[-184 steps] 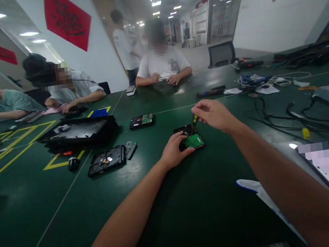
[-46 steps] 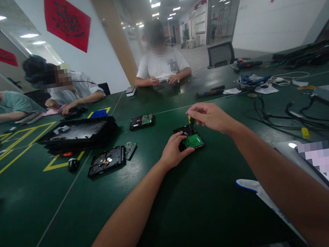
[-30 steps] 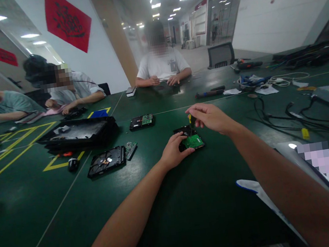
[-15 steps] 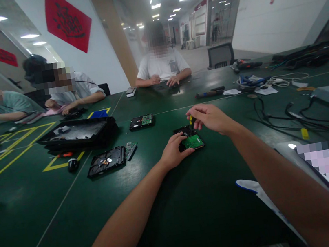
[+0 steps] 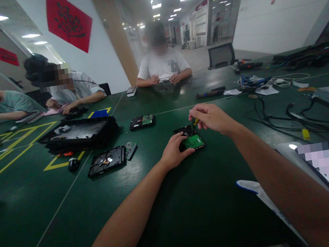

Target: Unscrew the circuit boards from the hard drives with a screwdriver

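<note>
Far left, table edge: two seated people bend over their own work; their hands stay apart from the wearer's.
Black tray [image 5: 77, 133]: lies flat, left of centre, beside yellow floor-style tape marks on the green table [image 5: 197, 217].
Opened drive [image 5: 106, 160]: lies near the tray, lid off, with a small loose board [image 5: 131, 149] touching its right end.
Second drive [image 5: 142, 121]: rests farther back, board side up, well apart from both hands.
Left hand [image 5: 175, 150]: palm down, fingers curled and pressed on the near-left corner of the hard drive [image 5: 191, 137], steadying it against the table.
Hard drive: flat on the table at centre, green circuit board upward; its long axis runs away from the wearer, tilted slightly leftward at the far end.
Screwdriver [image 5: 195, 122]: yellow-handled, nearly upright; the tip seems to meet the drive's far part, though the contact point is too small to tell.
Right hand [image 5: 211, 117]: fingertips pinched together round the screwdriver's handle, just above and right of the drive.
Key relation: the drive lies directly below and slightly left of the right hand, and touches the left hand, which is the nearer one.
Right side: tangled cables [image 5: 290, 115] and a white cloth [image 5: 266, 90], well apart.
Opposite: a seated person in a white shirt.
</note>
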A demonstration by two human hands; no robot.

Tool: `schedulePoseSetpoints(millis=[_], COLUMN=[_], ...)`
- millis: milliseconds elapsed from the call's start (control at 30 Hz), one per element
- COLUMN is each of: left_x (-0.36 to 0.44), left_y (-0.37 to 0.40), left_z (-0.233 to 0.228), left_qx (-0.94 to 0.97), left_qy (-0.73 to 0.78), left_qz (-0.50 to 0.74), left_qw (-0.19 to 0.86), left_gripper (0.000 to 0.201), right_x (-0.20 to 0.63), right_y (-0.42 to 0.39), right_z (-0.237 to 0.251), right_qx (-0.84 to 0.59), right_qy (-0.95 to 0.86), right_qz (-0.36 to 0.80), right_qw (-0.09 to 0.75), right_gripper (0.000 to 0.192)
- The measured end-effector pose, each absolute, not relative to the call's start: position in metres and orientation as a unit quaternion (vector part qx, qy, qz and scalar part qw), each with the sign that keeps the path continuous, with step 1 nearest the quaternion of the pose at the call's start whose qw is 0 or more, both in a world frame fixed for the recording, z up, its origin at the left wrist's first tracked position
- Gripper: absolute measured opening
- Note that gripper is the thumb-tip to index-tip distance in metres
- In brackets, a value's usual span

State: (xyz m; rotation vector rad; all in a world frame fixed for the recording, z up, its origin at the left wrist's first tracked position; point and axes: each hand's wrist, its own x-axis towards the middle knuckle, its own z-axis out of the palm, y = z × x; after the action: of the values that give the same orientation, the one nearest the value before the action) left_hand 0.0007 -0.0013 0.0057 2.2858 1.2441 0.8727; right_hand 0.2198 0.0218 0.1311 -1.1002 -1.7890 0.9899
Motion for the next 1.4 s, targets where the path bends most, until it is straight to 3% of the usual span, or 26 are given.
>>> schedulePoseSetpoints(millis=[167, 367, 567, 867, 1067, 1233, 1400], left_x=[0.0008, 0.0006, 0.0004, 0.0010, 0.0000, 0.0005, 0.0005], left_y=[-0.0016, -0.0027, -0.0011, -0.0004, 0.0002, -0.0003, -0.0010], left_z=[0.0056, 0.0065, 0.0038, 0.0019, 0.0013, 0.0020, 0.0026], left_qx=[0.818, 0.816, 0.818, 0.817, 0.820, 0.818, 0.819], left_qy=[0.442, 0.443, 0.442, 0.443, 0.441, 0.444, 0.444], left_qz=[0.313, 0.314, 0.313, 0.319, 0.316, 0.315, 0.314], left_qw=[0.194, 0.197, 0.193, 0.187, 0.186, 0.183, 0.184], left_gripper=[0.061, 0.060, 0.061, 0.059, 0.058, 0.058, 0.058], right_x=[0.2191, 0.2221, 0.2202, 0.2186, 0.2186, 0.2163, 0.2176], right_y=[0.0258, 0.0229, 0.0189, 0.0193, 0.0226, 0.0210, 0.0206], right_z=[0.1280, 0.1303, 0.1345, 0.1335, 0.1301, 0.1293, 0.1304], right_qx=[-0.410, -0.437, -0.456, -0.423, -0.452, -0.462, -0.442], right_qy=[-0.688, -0.727, -0.717, -0.712, -0.731, -0.722, -0.737], right_qz=[0.438, 0.355, 0.348, 0.392, 0.312, 0.310, 0.315], right_qw=[0.409, 0.394, 0.396, 0.399, 0.406, 0.412, 0.403], right_gripper=[0.024, 0.023, 0.015, 0.023, 0.024, 0.019, 0.029])
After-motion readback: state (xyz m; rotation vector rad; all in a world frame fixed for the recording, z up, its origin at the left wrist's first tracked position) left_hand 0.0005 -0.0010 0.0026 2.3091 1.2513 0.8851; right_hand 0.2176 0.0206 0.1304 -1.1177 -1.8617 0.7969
